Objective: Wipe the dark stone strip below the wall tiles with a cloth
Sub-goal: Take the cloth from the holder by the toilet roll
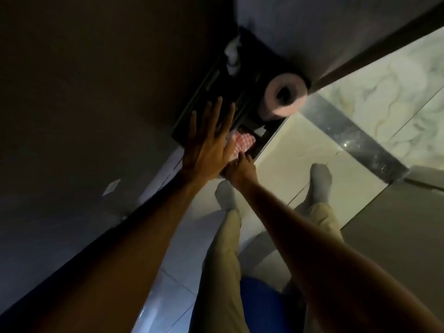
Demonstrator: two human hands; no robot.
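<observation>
A red-and-white checked cloth (245, 141) lies bunched in the lower recess of a black wall-mounted holder (211, 92). My right hand (240, 168) reaches up to the cloth's lower edge, fingers curled onto it. Flat against the holder's left side rests my left hand (206, 145), fingers spread and holding nothing. A dark polished stone strip (360, 145) runs diagonally at the right between pale marbled tiles, well away from both hands. The scene is dim, and the left wall is mostly in shadow.
A pink toilet roll (284, 97) hangs on the holder's right, with crumpled white tissue (231, 56) above. My feet in grey socks (320, 181) stand on pale floor tiles. A blue object (259, 304) sits below my legs.
</observation>
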